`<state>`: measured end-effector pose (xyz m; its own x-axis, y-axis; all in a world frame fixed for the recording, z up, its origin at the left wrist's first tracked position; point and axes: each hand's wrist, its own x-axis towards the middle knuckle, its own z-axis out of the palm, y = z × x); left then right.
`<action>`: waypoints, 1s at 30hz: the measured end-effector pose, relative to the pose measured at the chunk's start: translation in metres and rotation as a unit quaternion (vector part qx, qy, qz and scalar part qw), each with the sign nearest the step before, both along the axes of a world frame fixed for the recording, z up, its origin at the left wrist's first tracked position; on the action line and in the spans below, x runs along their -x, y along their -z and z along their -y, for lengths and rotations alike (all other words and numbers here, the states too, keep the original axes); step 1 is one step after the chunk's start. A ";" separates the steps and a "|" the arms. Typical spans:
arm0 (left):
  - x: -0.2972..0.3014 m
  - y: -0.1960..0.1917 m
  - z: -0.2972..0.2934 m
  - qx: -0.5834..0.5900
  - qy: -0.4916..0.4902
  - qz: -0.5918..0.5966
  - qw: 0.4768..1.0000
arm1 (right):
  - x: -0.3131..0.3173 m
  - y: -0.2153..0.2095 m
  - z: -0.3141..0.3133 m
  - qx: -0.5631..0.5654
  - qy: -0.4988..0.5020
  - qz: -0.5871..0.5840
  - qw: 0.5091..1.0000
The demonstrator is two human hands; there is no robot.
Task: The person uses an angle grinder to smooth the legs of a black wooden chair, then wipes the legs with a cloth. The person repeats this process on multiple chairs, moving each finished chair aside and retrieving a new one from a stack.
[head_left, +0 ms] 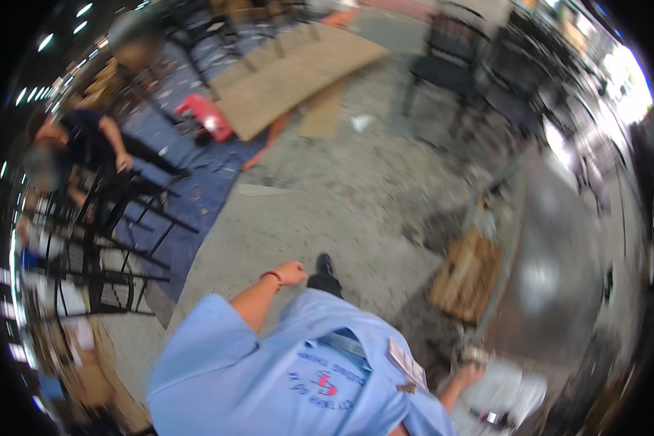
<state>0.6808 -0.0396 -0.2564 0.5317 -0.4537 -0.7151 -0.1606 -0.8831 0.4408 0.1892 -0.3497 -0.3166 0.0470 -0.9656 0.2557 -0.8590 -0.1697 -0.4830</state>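
My left hand (291,273), with a dark red band at its wrist, is held out in front of my light blue shirt (269,370). Its fingers are curled into a loose fist, and nothing shows in them. My right hand (471,373) hangs low on the right, beside a white plastic-covered bundle (509,389). Blur hides its fingers, and whether it touches the bundle I cannot tell. One black shoe (325,264) points forward on the concrete floor (305,196).
At the left a person (87,145) bends over black chairs (109,269) on a blue ground sheet (214,182). Ahead lies a long brown board (298,73) near a red object (207,118). More dark chairs (450,62), a wooden block (469,276) and a grey metal panel (548,269) stand right.
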 end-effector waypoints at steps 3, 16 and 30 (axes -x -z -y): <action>-0.021 0.017 -0.017 0.007 -0.026 0.013 1.000 | -0.086 0.008 -0.008 -0.088 -0.086 0.026 0.992; -0.169 0.000 -0.170 -0.016 -0.159 0.066 0.985 | -0.545 -0.006 -0.031 -0.357 -0.442 -0.065 0.820; -0.108 0.009 -0.197 -0.132 -0.345 -0.003 0.929 | -0.797 0.003 -0.028 -0.427 -0.574 -0.210 0.667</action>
